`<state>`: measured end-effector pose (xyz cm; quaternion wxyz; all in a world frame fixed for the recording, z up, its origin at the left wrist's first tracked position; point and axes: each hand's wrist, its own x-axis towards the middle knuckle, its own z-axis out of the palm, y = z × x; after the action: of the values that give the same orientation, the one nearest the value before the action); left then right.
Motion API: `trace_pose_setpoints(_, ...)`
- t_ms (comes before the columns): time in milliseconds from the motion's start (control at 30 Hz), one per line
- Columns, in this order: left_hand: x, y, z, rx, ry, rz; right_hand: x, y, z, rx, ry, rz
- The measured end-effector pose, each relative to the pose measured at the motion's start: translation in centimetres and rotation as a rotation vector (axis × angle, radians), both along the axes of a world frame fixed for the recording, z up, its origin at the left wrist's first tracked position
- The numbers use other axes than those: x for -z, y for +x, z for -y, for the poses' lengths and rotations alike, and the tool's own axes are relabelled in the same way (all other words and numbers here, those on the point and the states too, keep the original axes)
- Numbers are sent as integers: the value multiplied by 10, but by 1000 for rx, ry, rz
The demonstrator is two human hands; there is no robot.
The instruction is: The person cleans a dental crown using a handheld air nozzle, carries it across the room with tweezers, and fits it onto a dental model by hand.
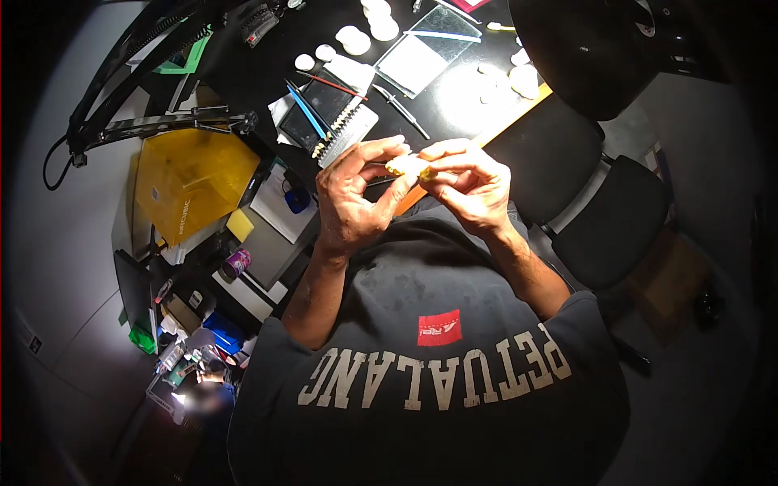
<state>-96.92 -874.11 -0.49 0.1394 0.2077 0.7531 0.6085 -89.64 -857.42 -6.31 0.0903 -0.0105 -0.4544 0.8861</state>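
Note:
A small, lumpy yellow piece (pixel 409 167) is held up over the desk edge, in front of my dark shirt. My left hand (pixel 356 193) pinches its left side between thumb and fingers. On its right side my right hand (pixel 474 185) grips it with the fingertips, so both hands share the piece. Strong light washes out its details, and the fingers cover part of it. Just beyond my left hand lies a spiral notebook (pixel 356 130). A slim knife-like tool (pixel 401 111) rests on the desk past the fingers.
White jars (pixel 353 40) stand at the back beside a glass slab (pixel 438 42). A blue tweezer-like tool (pixel 305 110) and a red brush-like stick (pixel 332 84) lie near the notebook. A black chair (pixel 608 219) is at right, an amber box-like cover (pixel 194 182) at left, a lamp arm (pixel 162 123) above it.

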Motion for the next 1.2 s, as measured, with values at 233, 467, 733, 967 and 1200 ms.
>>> trace_pose_setpoints(233, 5, 4, 9, 40, 40, -74, -2, -2, 2, 9, 5, -59)
trace_pose_setpoints(467, 1, 3, 10, 56, 28, -95, -1, -3, 2, -15, -19, -39)
trace_pose_setpoints(733, 2, 3, 9, 11, 10, -165, 9, -3, 7, -60, -115, 3)
trace_pose_setpoints(967, 1, 1, 8, 0, 8, -214, 8, -3, 11, -45, -80, 0)
trace_pose_setpoints(1200, 2, 3, 12, -3, 53, -203, 1, -5, 11, -5, 27, -50)
